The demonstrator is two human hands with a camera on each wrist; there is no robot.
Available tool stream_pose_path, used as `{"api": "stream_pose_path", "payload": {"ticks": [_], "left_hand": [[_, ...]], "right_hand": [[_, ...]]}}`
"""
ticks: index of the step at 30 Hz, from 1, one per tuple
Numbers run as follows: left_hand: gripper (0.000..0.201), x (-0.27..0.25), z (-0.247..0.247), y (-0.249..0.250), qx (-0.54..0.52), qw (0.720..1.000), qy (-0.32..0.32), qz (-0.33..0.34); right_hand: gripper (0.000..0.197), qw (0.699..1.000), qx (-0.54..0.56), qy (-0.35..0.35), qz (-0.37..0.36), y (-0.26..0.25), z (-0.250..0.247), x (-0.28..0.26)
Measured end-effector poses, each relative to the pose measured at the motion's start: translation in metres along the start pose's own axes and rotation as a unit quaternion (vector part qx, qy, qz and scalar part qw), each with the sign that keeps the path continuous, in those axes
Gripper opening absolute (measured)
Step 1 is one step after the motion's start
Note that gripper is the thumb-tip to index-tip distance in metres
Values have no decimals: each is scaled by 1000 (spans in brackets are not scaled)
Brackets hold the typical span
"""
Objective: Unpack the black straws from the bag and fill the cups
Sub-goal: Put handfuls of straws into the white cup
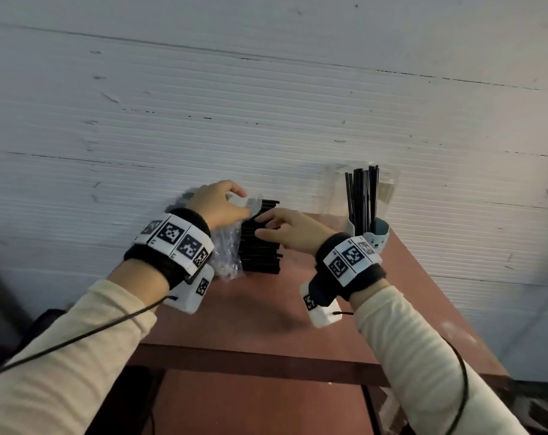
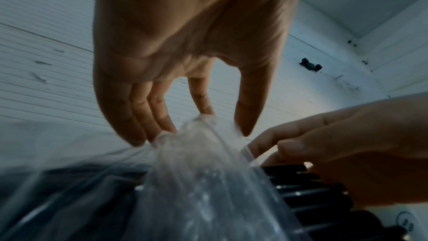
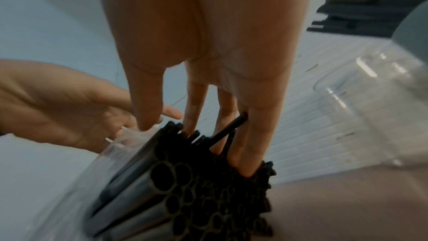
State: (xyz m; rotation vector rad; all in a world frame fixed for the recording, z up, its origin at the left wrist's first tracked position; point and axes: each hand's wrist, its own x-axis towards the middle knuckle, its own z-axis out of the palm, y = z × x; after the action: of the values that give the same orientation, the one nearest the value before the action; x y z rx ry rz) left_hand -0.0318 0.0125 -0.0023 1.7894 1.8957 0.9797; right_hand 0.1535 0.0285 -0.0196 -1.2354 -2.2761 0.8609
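Note:
A clear plastic bag (image 1: 227, 255) lies on the red-brown table (image 1: 266, 312) with a thick bundle of black straws (image 1: 260, 249) sticking out of its open end. My left hand (image 1: 225, 204) pinches the bag's upper edge (image 2: 197, 171) between thumb and fingers (image 2: 201, 105). My right hand (image 1: 268, 227) reaches into the exposed straw ends (image 3: 197, 190), thumb on one side and fingers (image 3: 252, 144) pushed in among them, gripping some. To the right, a small paper cup with a bear print (image 1: 376, 238) stands holding several upright black straws (image 1: 362, 196).
A clear plastic cup (image 1: 332, 189) stands behind the bear cup against the white ribbed wall (image 1: 266, 105); it also shows in the right wrist view as a clear cup (image 3: 370, 107). The table's right edge runs just past the cups. Cables trail from both wristbands.

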Motion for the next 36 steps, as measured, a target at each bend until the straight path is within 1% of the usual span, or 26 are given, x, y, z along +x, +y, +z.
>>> {"api": "stream_pose_path", "payload": {"ticks": [2,3,6,11,13,16,18,19,21,23,26,28,30,32,36], "left_hand": [[40,4,0,-10,20,999,-42,-12],[41,6,-1,-15,26,998,-50,-14],[43,7,-2,-23,20,998,-49,-18],[42,7,-4,-27,-4,1000,-28,-12],[42,6,-3,-27,-5,1000,-26,-8],[43,6,-1,-26,-14,1000,-25,-7],[45,5,0,-25,-16,1000,-25,-11],[45,4,0,-25,-16,1000,-24,-12],[45,4,1,-25,-17,1000,-21,-14],[45,3,0,-26,-17,1000,-19,-17],[45,2,-1,-27,-15,1000,-22,-10],[45,2,0,-27,-10,1000,-24,-10],[45,2,1,-26,-4,1000,-22,-10],[46,2,2,-24,1,1000,-17,-9],[46,-1,1,-21,3,1000,-11,-11]], "right_hand": [[33,1000,-1,-18,-15,-4,9,6],[32,1000,-10,-20,-19,-5,13,9],[32,999,-26,-10,-34,-5,16,14],[19,999,25,14,-23,5,-4,12],[21,999,48,17,-20,9,-11,11],[34,997,75,-29,3,8,-6,7],[35,994,102,-44,10,8,0,5],[32,993,112,-38,3,8,2,3],[28,995,101,0,-14,13,1,2],[28,995,97,22,-10,21,-5,-1],[32,984,177,27,22,31,-9,-7],[40,967,250,2,45,31,-6,-10],[43,949,310,-21,63,26,1,-12],[37,939,338,-18,64,19,9,-10],[30,945,325,16,38,13,13,-5]]}}
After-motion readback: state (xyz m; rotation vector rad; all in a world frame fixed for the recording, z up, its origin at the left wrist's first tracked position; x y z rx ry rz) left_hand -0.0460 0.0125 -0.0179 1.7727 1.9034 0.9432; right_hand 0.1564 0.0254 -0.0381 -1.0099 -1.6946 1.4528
